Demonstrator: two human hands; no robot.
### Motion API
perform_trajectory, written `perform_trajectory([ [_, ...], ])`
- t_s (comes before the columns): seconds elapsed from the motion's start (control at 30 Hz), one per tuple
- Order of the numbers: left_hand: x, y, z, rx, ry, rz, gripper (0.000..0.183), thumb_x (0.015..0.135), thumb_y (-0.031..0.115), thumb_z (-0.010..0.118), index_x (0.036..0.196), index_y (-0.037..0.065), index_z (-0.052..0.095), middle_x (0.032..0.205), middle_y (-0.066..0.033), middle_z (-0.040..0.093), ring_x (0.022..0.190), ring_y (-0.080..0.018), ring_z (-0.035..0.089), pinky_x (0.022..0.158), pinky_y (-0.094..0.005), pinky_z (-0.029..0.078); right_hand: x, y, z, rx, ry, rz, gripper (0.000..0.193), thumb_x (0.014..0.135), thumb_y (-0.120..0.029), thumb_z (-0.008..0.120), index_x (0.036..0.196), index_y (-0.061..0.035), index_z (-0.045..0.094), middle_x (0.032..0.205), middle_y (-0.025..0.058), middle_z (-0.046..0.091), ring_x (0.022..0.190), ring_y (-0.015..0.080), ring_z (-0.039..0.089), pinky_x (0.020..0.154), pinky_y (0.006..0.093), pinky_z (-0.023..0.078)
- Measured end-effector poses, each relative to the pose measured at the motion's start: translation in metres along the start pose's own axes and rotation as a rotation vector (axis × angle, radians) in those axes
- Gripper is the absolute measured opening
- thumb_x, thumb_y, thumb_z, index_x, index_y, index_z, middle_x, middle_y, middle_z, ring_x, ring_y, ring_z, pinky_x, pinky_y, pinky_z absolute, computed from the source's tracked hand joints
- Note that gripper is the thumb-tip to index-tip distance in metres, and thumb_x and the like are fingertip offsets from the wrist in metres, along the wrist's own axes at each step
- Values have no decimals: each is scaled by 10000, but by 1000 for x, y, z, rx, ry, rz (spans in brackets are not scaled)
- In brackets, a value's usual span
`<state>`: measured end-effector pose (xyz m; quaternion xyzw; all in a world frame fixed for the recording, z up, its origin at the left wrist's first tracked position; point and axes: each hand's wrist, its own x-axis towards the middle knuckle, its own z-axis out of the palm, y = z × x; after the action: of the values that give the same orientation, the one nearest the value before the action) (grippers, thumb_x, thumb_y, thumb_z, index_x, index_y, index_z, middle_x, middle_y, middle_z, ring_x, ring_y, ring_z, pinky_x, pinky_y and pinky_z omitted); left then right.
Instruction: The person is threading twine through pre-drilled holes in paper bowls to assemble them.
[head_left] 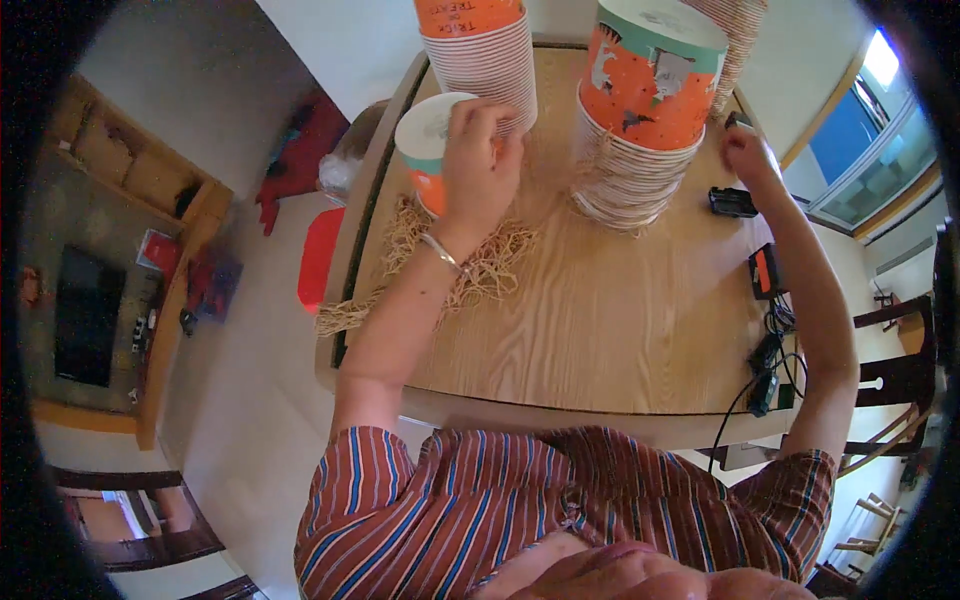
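Note:
My left hand (484, 165) curls over the right side of a single upside-down paper bucket (420, 155), orange with a green band and a white base. Its fingers hide much of that side. A loose heap of tan twine (490, 262) lies under and beside this bucket. At the table's right edge, my right hand (750, 158) is closed, with a small dark object (738, 120) at its fingertips. I cannot make out whether it is gripped. Just below that hand lies a black block-shaped item (732, 203).
Tall stacks of nested upside-down paper buckets stand behind: a left stack (485, 75), a middle stack (640, 150) with twine handles, and another stack (740, 50) at the far right. A black and orange device (765, 272) and black cables (768, 350) lie along the right edge. A red stool (320, 260) stands left of the table (560, 340).

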<state>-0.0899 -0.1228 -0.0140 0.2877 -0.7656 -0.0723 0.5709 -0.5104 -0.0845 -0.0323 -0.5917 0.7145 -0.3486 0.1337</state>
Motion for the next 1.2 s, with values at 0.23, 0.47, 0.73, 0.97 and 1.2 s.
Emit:
perform_trajectory([
  [0.23,2,-73,-55,401,-60,-71,407,840,285,707,1137,27,600,1248,-212,517,1190,-369,492,1017,-435,400,-80,-45,31,87,-1119,-18,68,831,-101,585,878,-53,596,776,23,598,699,127,551,633,315,491],
  [0.47,25,-66,-46,646,-648,-331,1057,680,757,638,1436,59,397,1495,-233,295,1390,-405,283,1133,-471,254,-117,-126,107,134,-1069,-768,79,919,-98,541,931,-28,577,844,117,573,794,264,583,691,369,467],
  [0.73,43,-70,-46,902,-1013,-287,1124,690,856,501,1468,60,350,1504,-235,278,1410,-395,251,1152,-451,231,-106,-148,206,80,-591,-649,122,890,-130,537,941,-21,551,902,216,604,894,416,604,747,509,469],
  [0.97,38,-100,-45,650,-631,-309,1117,659,803,600,1444,42,373,1479,-252,297,1368,-394,337,1114,-433,321,-99,-135,247,167,-223,-624,293,815,-52,618,1106,-52,583,1145,184,564,1040,389,556,865,425,476],
  [1.2,51,-107,-56,483,-407,-233,1071,623,665,752,1408,20,412,1410,-261,356,1295,-406,424,1049,-456,399,-88,-145,257,189,-322,-349,315,916,-220,591,1177,-43,588,1111,182,632,1027,363,599,873,430,492],
])
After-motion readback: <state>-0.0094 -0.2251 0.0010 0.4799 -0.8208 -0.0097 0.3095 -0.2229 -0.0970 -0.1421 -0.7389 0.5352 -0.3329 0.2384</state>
